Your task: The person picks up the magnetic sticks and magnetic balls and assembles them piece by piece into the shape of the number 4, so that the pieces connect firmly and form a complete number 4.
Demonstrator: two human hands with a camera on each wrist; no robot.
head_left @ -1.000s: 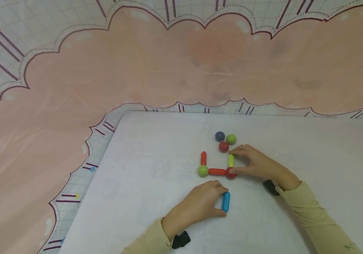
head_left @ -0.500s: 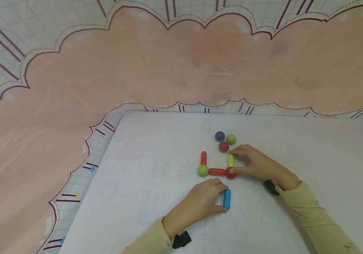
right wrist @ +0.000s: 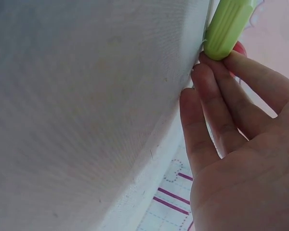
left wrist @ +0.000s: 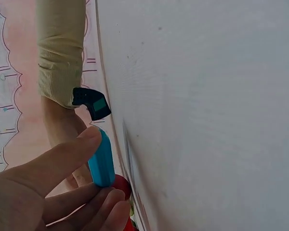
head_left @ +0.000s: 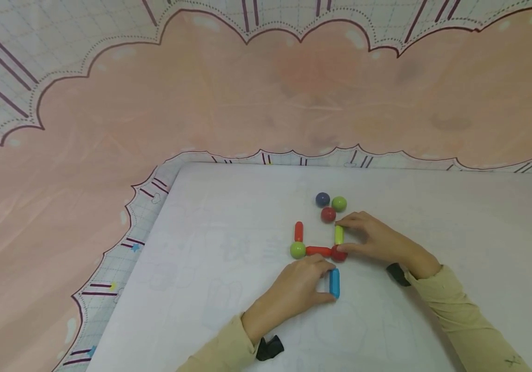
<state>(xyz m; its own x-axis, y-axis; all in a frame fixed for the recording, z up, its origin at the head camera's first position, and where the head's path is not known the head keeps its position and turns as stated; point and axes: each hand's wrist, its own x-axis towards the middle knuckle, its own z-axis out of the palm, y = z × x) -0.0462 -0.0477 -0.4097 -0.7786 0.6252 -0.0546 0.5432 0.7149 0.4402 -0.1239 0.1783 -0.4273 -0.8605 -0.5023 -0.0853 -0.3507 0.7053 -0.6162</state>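
Both hands are grasping: the left hand (head_left: 291,289) pinches the blue rod (head_left: 334,283) end to end between thumb and fingertips, and the right hand (head_left: 379,240) pinches the yellow-green rod (head_left: 339,235) together with the lower red ball (head_left: 339,253), forefinger at the rod's far end and thumb against the ball. The blue rod is located on the wearer's side of the lower red ball, near it, with its long axis pointing roughly towards it. From that ball, the horizontal red rod (head_left: 318,251) runs left to the left green ball (head_left: 298,250), from which the upper red rod (head_left: 299,232) extends away from the wearer. Beyond this open-sided frame, a close cluster comprises the dark blue ball (head_left: 323,200), the far green ball (head_left: 339,204) and the far red ball (head_left: 328,215). White worktop (head_left: 215,222) carries these parts; patterned cloth (head_left: 247,103) borders its left and far edges
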